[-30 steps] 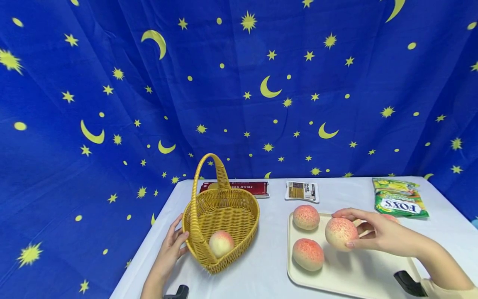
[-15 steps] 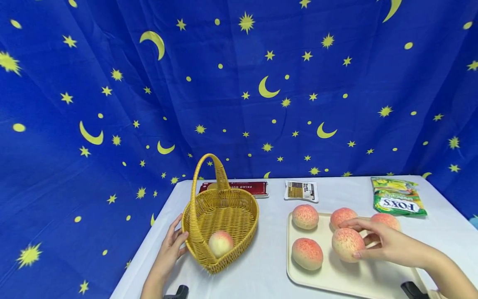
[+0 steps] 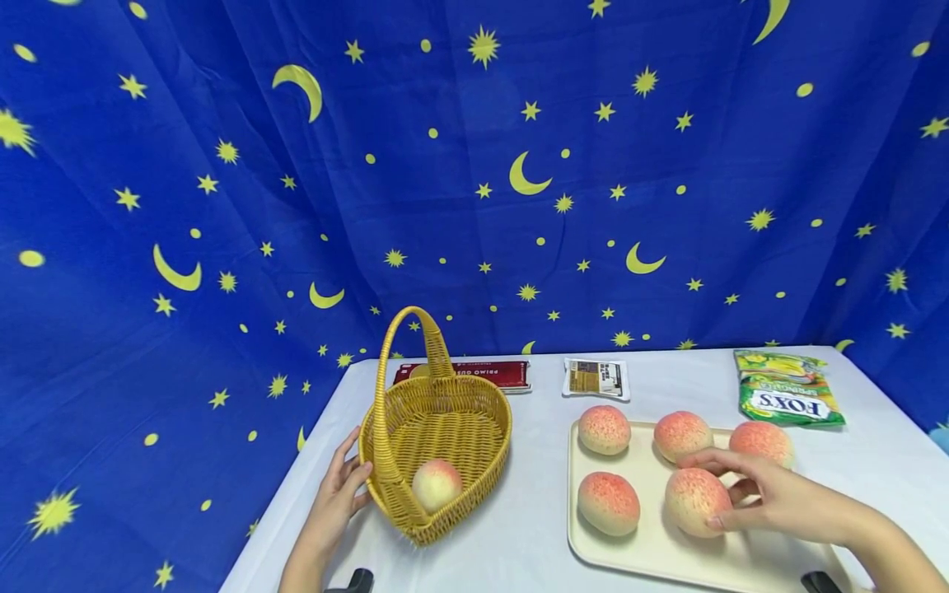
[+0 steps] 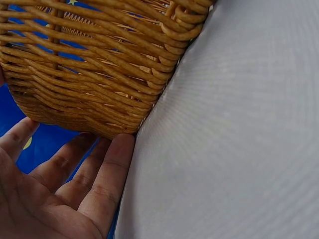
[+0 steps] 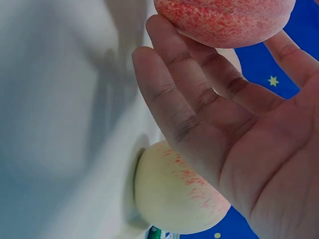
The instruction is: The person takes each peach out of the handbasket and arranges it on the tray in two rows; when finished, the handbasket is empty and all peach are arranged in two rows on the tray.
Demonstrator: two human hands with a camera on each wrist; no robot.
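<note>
My right hand (image 3: 774, 498) holds a speckled pink and cream peach (image 3: 695, 502) between thumb and fingers, over the middle of the cream tray (image 3: 652, 560). Whether that peach touches the tray I cannot tell. In the right wrist view the held peach (image 5: 229, 22) is at the fingertips, and another peach (image 5: 174, 191) sits behind the fingers. My left hand (image 3: 334, 498) rests against the left side of a golden wicker basket (image 3: 474, 486). Nearly straight fingers (image 4: 107, 184) touch the weave in the left wrist view. One paler peach (image 3: 437, 486) lies inside the basket.
More peaches stand on the tray: a back left one (image 3: 604, 430), a front left one (image 3: 608, 503), a back middle one (image 3: 682, 436) and a back right one (image 3: 762, 443). Behind are a red package (image 3: 511, 375), a small packet (image 3: 596, 379) and a green Fox's bag (image 3: 789, 391).
My right hand has moved down and toward me with the peach, lower over the tray. The back middle and back right peaches have come into fuller view. My left hand stays at the basket.
</note>
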